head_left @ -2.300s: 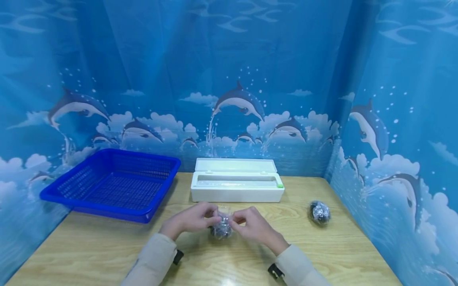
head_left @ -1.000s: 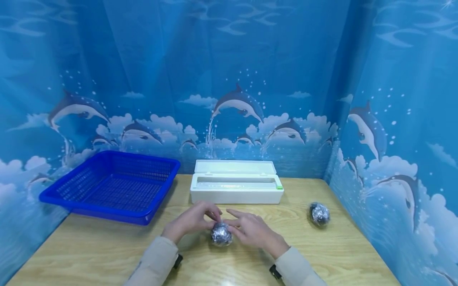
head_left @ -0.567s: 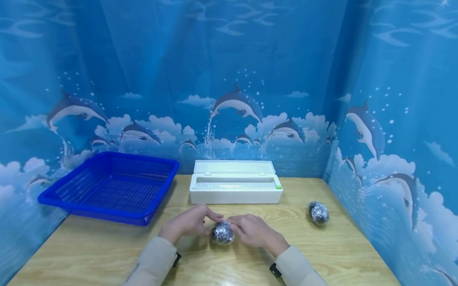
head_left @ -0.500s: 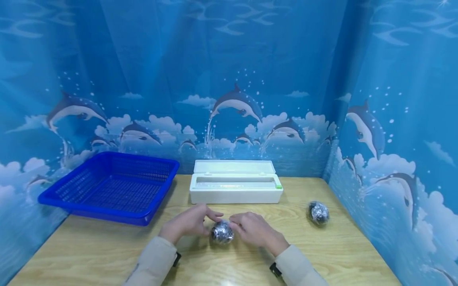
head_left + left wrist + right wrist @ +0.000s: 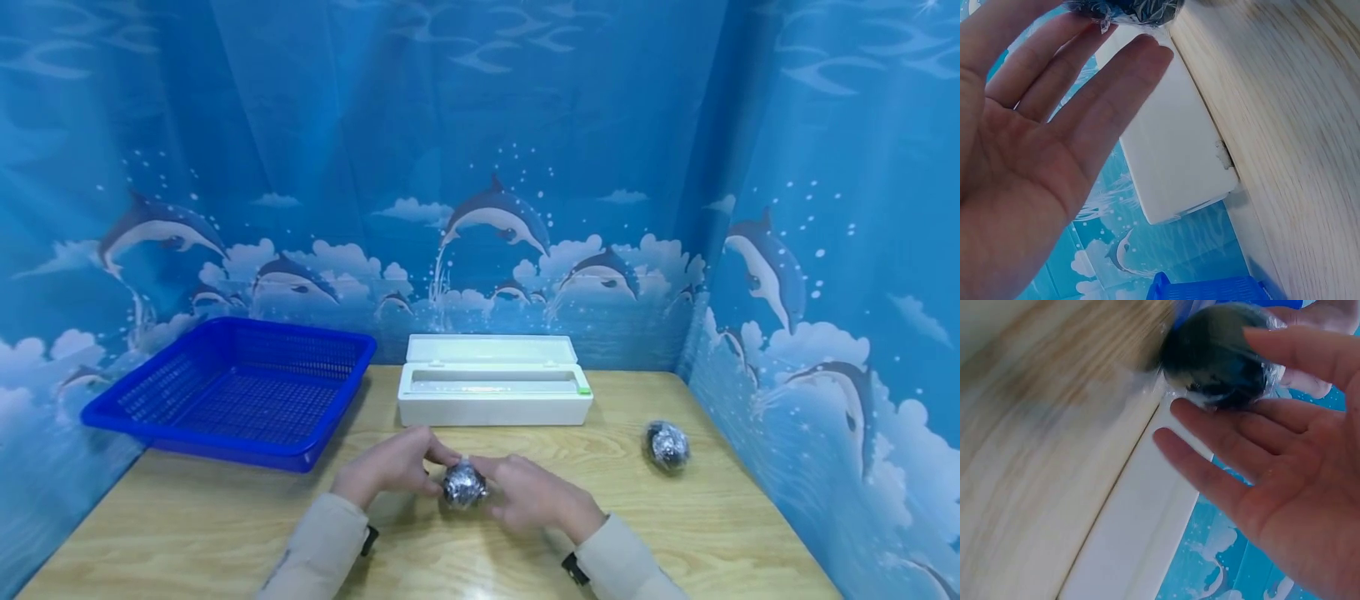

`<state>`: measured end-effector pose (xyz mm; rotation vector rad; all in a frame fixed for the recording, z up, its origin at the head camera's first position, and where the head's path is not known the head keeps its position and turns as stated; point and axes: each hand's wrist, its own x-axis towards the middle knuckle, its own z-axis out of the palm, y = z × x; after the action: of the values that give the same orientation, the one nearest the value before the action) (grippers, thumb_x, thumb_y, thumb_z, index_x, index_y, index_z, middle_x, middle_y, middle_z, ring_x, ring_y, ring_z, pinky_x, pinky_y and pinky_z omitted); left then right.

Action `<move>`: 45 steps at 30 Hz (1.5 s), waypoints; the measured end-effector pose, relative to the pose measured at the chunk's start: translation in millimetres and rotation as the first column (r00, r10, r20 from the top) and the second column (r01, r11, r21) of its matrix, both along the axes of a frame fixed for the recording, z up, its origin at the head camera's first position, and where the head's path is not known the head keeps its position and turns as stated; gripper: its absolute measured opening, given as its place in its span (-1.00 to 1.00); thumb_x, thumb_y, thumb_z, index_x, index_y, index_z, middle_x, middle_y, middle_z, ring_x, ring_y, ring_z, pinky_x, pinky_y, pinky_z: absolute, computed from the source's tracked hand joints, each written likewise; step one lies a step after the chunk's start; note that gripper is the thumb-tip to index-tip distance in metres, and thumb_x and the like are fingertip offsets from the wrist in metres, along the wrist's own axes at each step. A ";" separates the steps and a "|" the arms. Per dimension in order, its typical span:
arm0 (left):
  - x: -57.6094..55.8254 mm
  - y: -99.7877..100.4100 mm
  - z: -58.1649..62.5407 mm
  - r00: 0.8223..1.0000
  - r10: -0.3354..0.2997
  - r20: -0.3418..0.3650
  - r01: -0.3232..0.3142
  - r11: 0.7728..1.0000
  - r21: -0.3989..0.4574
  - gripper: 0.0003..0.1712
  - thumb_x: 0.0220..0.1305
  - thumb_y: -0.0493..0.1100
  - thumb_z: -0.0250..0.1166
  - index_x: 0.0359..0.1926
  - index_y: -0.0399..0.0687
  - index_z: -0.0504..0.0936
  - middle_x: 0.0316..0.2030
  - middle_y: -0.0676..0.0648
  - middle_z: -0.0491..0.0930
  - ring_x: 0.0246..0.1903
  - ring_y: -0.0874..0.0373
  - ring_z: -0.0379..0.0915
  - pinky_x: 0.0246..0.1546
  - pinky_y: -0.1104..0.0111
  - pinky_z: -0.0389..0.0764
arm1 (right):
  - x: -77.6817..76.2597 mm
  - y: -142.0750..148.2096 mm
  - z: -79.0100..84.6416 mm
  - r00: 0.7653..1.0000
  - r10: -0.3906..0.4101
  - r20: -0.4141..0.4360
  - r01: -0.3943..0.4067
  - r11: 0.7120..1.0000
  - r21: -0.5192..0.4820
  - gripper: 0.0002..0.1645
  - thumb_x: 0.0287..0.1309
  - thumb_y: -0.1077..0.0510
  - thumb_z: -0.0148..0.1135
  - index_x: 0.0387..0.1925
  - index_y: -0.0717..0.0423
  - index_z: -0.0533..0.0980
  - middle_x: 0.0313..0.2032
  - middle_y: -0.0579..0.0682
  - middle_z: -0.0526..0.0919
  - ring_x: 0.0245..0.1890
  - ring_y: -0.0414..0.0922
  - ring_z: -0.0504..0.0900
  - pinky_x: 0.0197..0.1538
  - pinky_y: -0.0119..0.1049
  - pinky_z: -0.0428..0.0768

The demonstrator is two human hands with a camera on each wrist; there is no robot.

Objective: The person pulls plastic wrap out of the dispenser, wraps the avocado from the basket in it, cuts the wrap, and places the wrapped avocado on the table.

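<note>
A dark, round, ball-like object wrapped in shiny clear plastic film [image 5: 464, 485] is between both hands in the middle of the wooden table. My left hand [image 5: 396, 465] holds it from the left, a finger at its top and the thumb by its side. From the right, my right hand [image 5: 528, 493] has its index finger over the top and its thumb against the near side. Up close in the right wrist view, the wrapped ball [image 5: 1219, 356] looks smooth and dark under wrinkled film. Only its underside [image 5: 1129, 9] shows in the left wrist view, at the fingertips.
Behind the hands stands a white film dispenser box [image 5: 495, 410] with its lid raised. A blue plastic basket [image 5: 300, 454] is at the back left. Another film-wrapped dark ball [image 5: 667, 447] lies on the right. Dolphin-printed curtains [image 5: 480, 125] enclose the table.
Loose film was gathered up between both hands earlier; now it lies against the ball. The right hand has shifted its fingers from spread to closer in, with the index over the top.
</note>
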<state>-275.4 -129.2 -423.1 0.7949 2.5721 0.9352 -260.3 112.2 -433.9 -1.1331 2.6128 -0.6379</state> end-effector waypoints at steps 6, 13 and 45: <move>-1.6 -0.3 -0.4 1.000 -0.013 0.009 0.012 1.000 0.003 -0.40 -0.07 -0.34 0.59 0.08 0.03 0.75 0.11 -0.03 0.74 0.16 -0.08 0.68 0.22 0.02 0.65 | 3.2 -3.9 -5.3 0.999 -0.010 -0.037 0.011 1.000 0.023 -0.11 0.35 0.01 0.31 0.52 0.31 0.18 0.30 0.16 0.60 0.17 -0.18 0.67 0.25 -0.37 0.64; -1.3 3.5 -5.7 0.999 -0.018 -0.030 0.019 0.999 0.025 -0.30 -0.06 -0.26 0.62 0.20 -0.15 0.65 0.16 -0.15 0.70 0.16 -0.10 0.67 0.19 0.10 0.68 | -0.9 1.1 -7.7 0.998 -0.058 -0.003 0.058 0.998 0.026 -0.09 0.50 -0.14 0.06 0.54 0.40 0.07 0.19 0.20 0.66 -0.07 -0.27 0.66 0.17 -0.29 0.68; -7.2 17.3 -11.1 0.997 0.056 -0.053 -0.048 0.989 0.141 -0.36 0.52 0.07 0.17 0.40 -0.26 0.43 0.04 -0.16 0.72 -0.06 0.10 0.69 -0.04 0.31 0.74 | -9.0 2.7 -2.9 0.975 -0.207 0.078 0.219 0.951 -0.219 -0.15 0.62 -0.08 -0.16 0.55 0.50 -0.07 0.42 0.47 0.34 0.39 0.25 0.47 0.44 0.14 0.45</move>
<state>-282.6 -111.9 -434.2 0.8055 2.6103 1.1353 -269.4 114.9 -436.8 -0.8800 2.6904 -1.0194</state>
